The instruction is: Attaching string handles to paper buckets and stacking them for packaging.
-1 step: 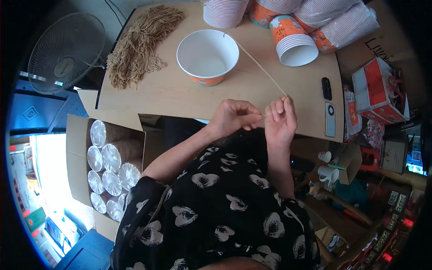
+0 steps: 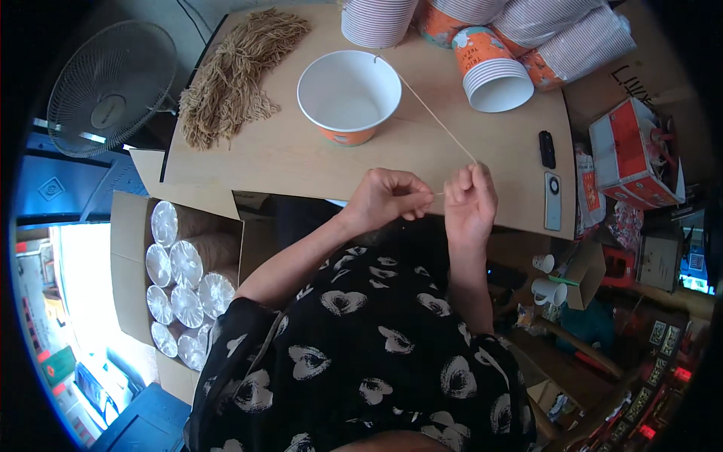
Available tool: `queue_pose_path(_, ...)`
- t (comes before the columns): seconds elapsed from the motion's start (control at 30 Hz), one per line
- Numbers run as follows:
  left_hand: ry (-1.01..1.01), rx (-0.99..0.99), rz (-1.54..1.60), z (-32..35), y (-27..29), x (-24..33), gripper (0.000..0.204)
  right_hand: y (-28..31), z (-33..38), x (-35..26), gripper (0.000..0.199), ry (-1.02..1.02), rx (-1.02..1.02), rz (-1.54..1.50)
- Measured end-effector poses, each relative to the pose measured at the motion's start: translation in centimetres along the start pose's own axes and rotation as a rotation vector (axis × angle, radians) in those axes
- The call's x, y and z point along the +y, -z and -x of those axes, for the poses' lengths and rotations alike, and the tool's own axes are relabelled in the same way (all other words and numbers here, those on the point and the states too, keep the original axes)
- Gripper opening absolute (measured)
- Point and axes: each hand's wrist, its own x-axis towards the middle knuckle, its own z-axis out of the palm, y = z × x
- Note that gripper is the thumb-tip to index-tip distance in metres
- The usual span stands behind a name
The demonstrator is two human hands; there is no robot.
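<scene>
A thin tan cord (image 2: 435, 114) runs from the rim of a large paper tub (image 2: 348, 90), white inside and orange outside, down to my right hand (image 2: 468, 197). The fingers of that hand are curled round the cord in front of the table's near edge. A short stretch of it passes across to my left hand (image 2: 392, 197), which pinches it between thumb and fingertips. The cord's end inside the left fingers is hidden. At the far left of the table lies a heap of similar tan cords (image 2: 239, 79).
Stacked paper cups (image 2: 376, 21) and nested orange tubs (image 2: 497, 75) stand at the back. A black object (image 2: 547, 149) and a silver remote-like device (image 2: 553, 200) lie at the right edge. Lower left is a carton (image 2: 132, 264) of plastic-wrapped stacks; a fan (image 2: 113, 90) stands behind.
My left hand has shifted slightly left, away from the right hand, and a little more cord shows between them. The tub appears almost unmoved.
</scene>
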Motion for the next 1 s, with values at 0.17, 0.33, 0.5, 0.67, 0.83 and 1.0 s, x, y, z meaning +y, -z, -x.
queue_pose_path(0.17, -0.243, 0.004, -0.478, 2.4, 2.0, 0.8, 0.007, -2.5, 0.9, -0.3, 0.025, 0.279, -0.026, 1.274)
queue_pose_path(0.33, -0.29, 0.037, -0.482, 3.1, 2.8, 2.5, 0.007, -4.3, 1.7, 0.0, 0.023, -0.198, -0.404, 1.338)
queue_pose_path(0.5, -0.279, 0.064, -0.523, 3.6, 5.3, 3.4, 0.008, -3.7, 1.1, -0.6, 0.01, -0.256, -0.41, 1.32)
queue_pose_path(0.67, -0.387, 0.181, -0.71, 4.4, 10.2, 6.0, 0.008, -3.2, -2.9, -2.8, 0.015, -0.118, -0.372, 1.288)
queue_pose_path(0.83, -0.451, 0.141, -0.871, 4.8, 11.1, 7.5, 0.008, -9.4, -4.6, -1.7, 0.054, -0.195, -0.527, 1.586)
queue_pose_path(1.0, -0.523, 0.098, -0.92, 5.5, 8.6, 7.3, 0.008, -11.0, -3.3, 0.4, 0.046, -0.236, -0.711, 1.361)
